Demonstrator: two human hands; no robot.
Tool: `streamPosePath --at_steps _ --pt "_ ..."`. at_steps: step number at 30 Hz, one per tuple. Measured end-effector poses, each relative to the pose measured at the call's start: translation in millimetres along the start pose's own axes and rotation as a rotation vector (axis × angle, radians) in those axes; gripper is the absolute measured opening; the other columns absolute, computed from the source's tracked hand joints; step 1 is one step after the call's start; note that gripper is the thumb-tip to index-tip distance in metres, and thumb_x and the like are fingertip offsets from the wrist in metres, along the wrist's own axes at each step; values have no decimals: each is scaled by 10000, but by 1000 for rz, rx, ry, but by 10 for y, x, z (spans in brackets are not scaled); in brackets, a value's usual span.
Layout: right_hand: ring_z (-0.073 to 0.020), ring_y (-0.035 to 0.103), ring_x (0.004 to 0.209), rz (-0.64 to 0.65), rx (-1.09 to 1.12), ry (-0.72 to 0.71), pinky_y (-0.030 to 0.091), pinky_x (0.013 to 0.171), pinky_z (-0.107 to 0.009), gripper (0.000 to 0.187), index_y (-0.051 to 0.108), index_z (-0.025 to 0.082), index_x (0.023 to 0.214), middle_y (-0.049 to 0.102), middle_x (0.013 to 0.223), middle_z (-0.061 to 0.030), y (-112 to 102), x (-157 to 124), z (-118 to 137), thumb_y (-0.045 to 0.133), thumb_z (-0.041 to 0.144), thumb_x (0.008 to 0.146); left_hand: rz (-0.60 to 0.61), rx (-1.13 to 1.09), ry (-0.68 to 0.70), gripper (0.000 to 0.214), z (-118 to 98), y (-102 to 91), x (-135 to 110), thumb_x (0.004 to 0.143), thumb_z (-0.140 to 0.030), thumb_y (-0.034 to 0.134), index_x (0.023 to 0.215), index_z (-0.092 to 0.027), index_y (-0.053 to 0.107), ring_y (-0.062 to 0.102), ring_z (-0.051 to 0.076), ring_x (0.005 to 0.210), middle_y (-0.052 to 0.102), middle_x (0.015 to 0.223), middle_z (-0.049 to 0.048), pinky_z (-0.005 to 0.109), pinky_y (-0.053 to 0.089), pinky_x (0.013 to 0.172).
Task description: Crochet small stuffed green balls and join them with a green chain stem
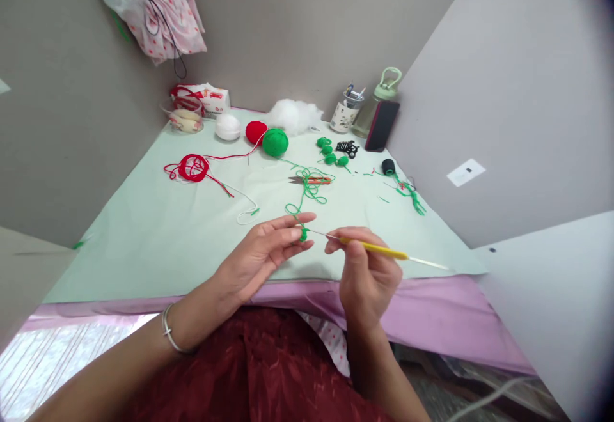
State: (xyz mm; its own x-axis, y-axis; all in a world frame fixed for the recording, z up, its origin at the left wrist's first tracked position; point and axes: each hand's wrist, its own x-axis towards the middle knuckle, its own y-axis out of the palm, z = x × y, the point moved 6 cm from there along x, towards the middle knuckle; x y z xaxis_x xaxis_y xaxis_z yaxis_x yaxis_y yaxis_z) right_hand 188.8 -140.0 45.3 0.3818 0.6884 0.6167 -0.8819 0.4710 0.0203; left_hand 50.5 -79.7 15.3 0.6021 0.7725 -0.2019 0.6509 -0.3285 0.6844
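Between the thumb and fingers of my left hand (268, 246) is a small green crochet piece (304, 235). My right hand (367, 272) grips a crochet hook (374, 247) by its yellow handle, and the thin metal tip reaches left to the green piece. Whether the tip is inside a stitch I cannot tell. Green yarn (293, 209) runs from the piece up through loose loops to a green yarn ball (275, 143). Those loops lie over orange-handled thread snips (311, 180) on the table.
Beyond the hands are a red yarn ball (256, 132), a white yarn ball (227, 127), white stuffing (293, 116) and a red yarn coil (194, 167). Small green pieces (329, 159), black scissors (349, 148), a phone (382, 126) and a bottle (371, 109) stand or lie right. Walls enclose the table.
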Motion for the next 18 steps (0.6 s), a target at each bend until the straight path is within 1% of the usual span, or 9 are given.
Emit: streamPosePath --at_steps 2,4,5,7,9,10,11,13,18 --pt "-128 647 602 -30 138 112 558 592 -303 191 750 226 967 716 818 -17 -22 27 -38 565 227 1012 -30 74 76 280 -46 -14 -5 787 -212 816 1063 -166 821 623 136 865 685 908 24 316 495 964" --pt "-136 662 641 4 120 108 563 606 -304 191 754 239 981 714 828 -17 12 17 -33 566 217 1012 -69 175 179 360 -79 -16 -25 795 -221 825 1154 -211 796 602 122 829 656 838 -11 280 479 900" --pt "-151 686 710 27 36 49 579 651 -319 190 761 254 1013 726 863 -24 38 0 -8 582 192 1002 -91 217 225 425 -85 -16 -38 798 -222 830 1218 -234 769 597 119 818 649 812 -25 267 470 876" --pt "-191 721 896 66 -197 -154 599 769 -361 261 769 289 1109 760 998 -50 115 -61 75 640 121 956 -109 236 263 544 -64 -10 -55 801 -233 841 1326 -254 703 610 125 830 666 806 -32 260 462 864" --pt "-218 723 1020 58 -344 -340 603 836 -386 392 757 314 1198 768 1128 -71 183 -136 147 677 58 912 -89 185 209 590 -6 3 -52 802 -258 848 1364 -235 670 635 141 865 696 834 -17 277 464 890" --pt "-222 725 1034 30 -346 -375 606 839 -391 429 751 325 1219 767 1157 -72 191 -157 162 678 43 905 -75 152 163 584 24 9 -47 798 -262 853 1353 -221 676 644 148 876 705 848 -7 285 463 903" --pt "-222 728 1030 2 -310 -366 608 833 -393 436 750 332 1219 770 1156 -68 183 -160 160 670 37 908 -61 123 120 567 45 15 -42 790 -259 859 1330 -210 691 648 150 882 713 863 2 291 460 913" --pt "-216 732 1005 -29 -196 -260 607 831 -398 388 766 334 1170 779 1108 -52 147 -128 119 645 54 931 -42 91 75 520 48 25 -36 772 -237 871 1271 -206 730 645 144 885 718 887 9 291 449 932" --pt "-186 719 886 0 55 26 595 765 -345 173 787 268 1012 784 943 -40 51 -10 -36 637 194 971 -35 135 88 451 -11 24 -32 776 -231 867 1216 -239 770 606 119 845 670 855 -20 280 427 914"
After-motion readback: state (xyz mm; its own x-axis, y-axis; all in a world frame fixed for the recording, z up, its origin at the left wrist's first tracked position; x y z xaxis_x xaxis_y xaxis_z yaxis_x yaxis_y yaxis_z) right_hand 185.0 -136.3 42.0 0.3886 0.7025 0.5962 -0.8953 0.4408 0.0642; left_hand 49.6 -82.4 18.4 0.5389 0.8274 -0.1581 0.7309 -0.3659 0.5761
